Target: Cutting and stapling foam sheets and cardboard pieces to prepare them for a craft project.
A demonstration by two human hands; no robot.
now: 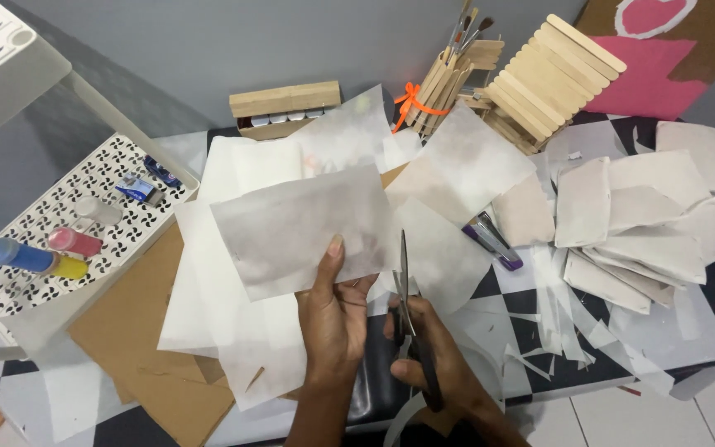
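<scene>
Over the table's near edge, you are holding a sheet (304, 228) of thin translucent paper up in your left hand (333, 319) — thumb pressed on its lower right part, fingers hidden behind it, so the hand is closed in a pinch on the paper. Your right hand (432, 364) is wrapped around the handles of the scissors (407, 319), closed on them, with the blades pointing straight away from you and looking nearly shut, though you cannot quite tell from this angle. What matters is the lie of the two: the sheet is stretching left and slightly up from the blades, its long axis running across your view, while the scissors are standing almost at right angles to that axis, their tip just beside the sheet's lower right edge. Your right hand is the nearer one to that edge — your left is gripping just to its left. Under the sheet, more paper and brown card (138, 331) are lying on the chequered table (709, 285). To the right a pile of cut pieces (647, 223) is sitting well apart; to the left a white tray (113, 170) is holding paint tubes (35, 257).
</scene>
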